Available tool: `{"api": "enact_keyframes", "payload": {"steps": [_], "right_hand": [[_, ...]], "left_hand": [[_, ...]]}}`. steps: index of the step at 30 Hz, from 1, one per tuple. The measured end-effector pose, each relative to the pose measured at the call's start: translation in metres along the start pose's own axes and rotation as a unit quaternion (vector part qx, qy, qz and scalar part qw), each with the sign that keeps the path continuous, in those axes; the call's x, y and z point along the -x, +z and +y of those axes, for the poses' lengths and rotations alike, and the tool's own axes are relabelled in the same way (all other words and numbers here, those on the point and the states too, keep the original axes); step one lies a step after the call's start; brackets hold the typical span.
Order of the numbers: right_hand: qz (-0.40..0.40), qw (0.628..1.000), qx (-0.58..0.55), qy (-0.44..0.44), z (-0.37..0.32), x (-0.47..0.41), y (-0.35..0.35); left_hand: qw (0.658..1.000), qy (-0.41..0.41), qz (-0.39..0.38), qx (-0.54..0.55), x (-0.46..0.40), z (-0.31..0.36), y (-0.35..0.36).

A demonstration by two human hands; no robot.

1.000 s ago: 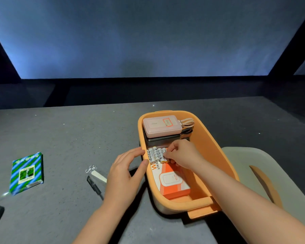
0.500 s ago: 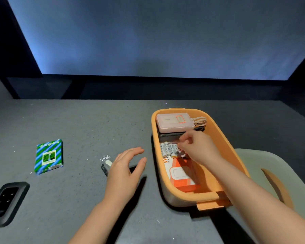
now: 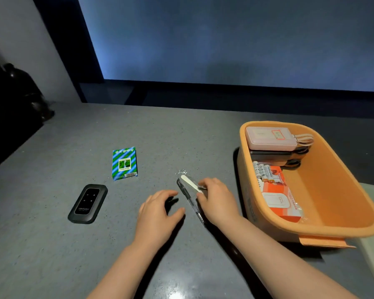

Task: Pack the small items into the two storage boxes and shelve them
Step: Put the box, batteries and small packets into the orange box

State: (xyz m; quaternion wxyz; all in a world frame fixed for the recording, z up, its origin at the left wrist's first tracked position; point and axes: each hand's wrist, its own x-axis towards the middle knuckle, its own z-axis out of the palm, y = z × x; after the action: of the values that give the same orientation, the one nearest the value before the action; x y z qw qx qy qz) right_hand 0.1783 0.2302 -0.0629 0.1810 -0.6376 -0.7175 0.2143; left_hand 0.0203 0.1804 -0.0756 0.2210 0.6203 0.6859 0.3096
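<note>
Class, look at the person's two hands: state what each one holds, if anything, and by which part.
The right hand pinches the near end of the small white item in clear wrap. The left hand holds nothing.

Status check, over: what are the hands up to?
Right hand pinching wrapped stick beside pen. Left hand open, empty. Orange box part-packed. Nothing blocking.

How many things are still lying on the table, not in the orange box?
4: the green striped packet farthest back, the black gadget nearest left, and the pen with the little white wrapped stick by the right hand.
</note>
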Motion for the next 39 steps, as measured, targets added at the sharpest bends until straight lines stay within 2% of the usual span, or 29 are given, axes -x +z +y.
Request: {"api": "enact_keyframes", "payload": {"steps": [7,11,14,18,21,24,27,28,31,35,39], "right_hand": [[-0.032,0.992,0.094,0.072,-0.002,-0.020,0.009],[-0.027,0.992,0.051,0.116,0.000,-0.013,0.001],[0.014,0.995,-0.009,0.094,-0.009,0.003,-0.015],[0.059,0.996,-0.071,0.006,-0.027,0.035,-0.048],[0.104,0.988,-0.112,-0.026,-0.023,0.060,-0.083],[0.183,0.976,-0.120,0.005,0.004,0.075,-0.126],[0.244,0.962,-0.055,0.105,0.053,0.073,-0.165],[0.235,0.961,-0.019,0.145,0.069,0.069,-0.173],[0.137,0.962,0.077,0.224,0.103,0.047,-0.174],[0.005,0.957,0.160,0.243,0.113,0.014,-0.165],[-0.092,0.950,0.167,0.247,0.119,-0.008,-0.160]], "left_hand": [[0.992,-0.032,0.002,-0.119,-0.034,0.020,0.012],[0.981,-0.028,-0.014,-0.193,-0.044,0.024,0.021],[0.974,-0.027,-0.020,-0.222,-0.044,0.024,0.027],[0.979,-0.043,-0.025,-0.200,-0.042,0.022,0.025],[0.987,-0.050,-0.021,-0.152,-0.040,0.023,0.021],[0.996,-0.056,-0.014,-0.074,-0.037,0.029,0.016],[0.999,-0.040,0.018,0.008,-0.035,0.051,0.008],[0.998,-0.032,0.031,0.040,-0.036,0.061,0.006],[0.989,0.000,0.055,0.137,-0.035,0.096,0.005],[0.972,0.043,0.046,0.225,-0.030,0.137,0.013],[0.961,0.073,0.022,0.267,-0.030,0.162,0.025]]}}
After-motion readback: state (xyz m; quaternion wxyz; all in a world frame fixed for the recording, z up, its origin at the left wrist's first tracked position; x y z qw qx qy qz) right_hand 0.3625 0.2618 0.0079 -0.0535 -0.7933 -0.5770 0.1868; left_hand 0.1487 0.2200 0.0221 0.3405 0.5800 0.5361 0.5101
